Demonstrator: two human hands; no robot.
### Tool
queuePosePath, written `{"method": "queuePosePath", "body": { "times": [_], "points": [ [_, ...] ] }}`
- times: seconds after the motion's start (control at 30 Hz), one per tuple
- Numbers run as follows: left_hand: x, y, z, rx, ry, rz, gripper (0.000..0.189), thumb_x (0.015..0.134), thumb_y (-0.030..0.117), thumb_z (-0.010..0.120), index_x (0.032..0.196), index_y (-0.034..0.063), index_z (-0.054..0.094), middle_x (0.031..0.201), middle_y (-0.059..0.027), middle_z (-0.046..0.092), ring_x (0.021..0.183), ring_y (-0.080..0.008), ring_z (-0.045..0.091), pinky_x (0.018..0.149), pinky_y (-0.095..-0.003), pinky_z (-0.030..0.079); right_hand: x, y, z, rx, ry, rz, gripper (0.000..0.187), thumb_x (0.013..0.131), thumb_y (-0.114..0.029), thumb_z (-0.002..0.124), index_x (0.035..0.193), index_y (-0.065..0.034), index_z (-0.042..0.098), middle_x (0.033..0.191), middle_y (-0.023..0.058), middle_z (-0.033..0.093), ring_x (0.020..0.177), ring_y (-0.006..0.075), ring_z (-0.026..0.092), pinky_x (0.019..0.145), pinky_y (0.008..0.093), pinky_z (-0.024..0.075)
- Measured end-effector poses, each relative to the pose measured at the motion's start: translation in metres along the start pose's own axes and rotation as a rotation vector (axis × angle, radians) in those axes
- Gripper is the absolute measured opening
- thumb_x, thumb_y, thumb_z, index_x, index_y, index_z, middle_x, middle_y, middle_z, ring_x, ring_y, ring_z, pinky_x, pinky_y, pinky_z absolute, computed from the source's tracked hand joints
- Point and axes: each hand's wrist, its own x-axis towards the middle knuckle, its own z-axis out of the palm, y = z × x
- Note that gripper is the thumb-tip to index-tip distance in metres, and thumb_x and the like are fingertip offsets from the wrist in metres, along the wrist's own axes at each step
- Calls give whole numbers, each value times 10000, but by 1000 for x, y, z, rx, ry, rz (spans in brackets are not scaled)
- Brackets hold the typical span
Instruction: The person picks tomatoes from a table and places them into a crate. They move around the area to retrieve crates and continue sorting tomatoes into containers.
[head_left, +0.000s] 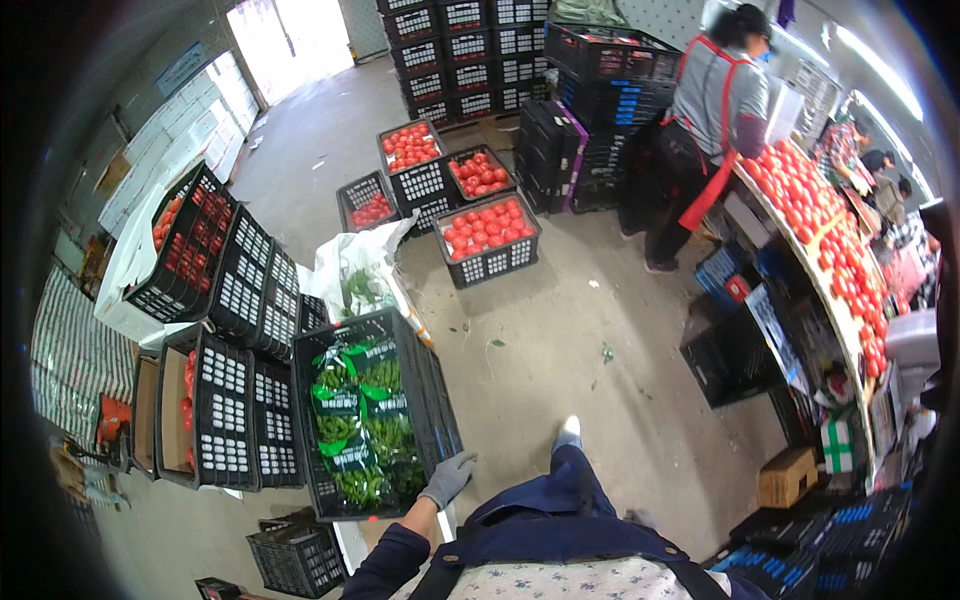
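My left hand (451, 478), in a grey knit glove, lies against the near right corner of a black plastic crate (431, 390). Its fingers reach past the rim, and whether they grip it is unclear. Inside the crate are several clear bags of green peppers (382, 375) with bright green and dark printed bands. Under the crate's near end, a white box edge (349, 547) shows. My right hand is out of view.
Tomato crates (487, 232) stand on the floor ahead, with stacked crates (232, 262) at left. A white liner (360, 255) lies beyond the pepper crate. At right, a person (712, 127) in a red apron stands by a tomato-covered table (817, 217). A cardboard box (786, 478) sits lower right.
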Motion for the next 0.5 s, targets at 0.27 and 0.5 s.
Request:
{"method": "queuePosePath", "body": {
  "times": [0.27, 0.5],
  "points": [
    [155, 106, -46, 173, 182, -101, 364, 893, 280, 539, 1188, 80, 610, 1168, -156, 629, 1084, -297, 602, 936, -345, 457, 124, -162, -107, -404, 1, 191, 241, 860, -235, 581, 1022, -66, 638, 883, 101, 682, 783, 288, 650, 715, 406, 519],
    [266, 193, -69, -156, 293, -80, 328, 936, 244, 499, 1179, 58, 617, 1169, -98, 643, 1104, -216, 599, 951, -318, 448, 405, -430, -294, -320, 17, 4, 183, 852, -248, 584, 894, -80, 643, 772, 96, 650, 684, 209, 615, 610, 352, 490]
  ]
}}
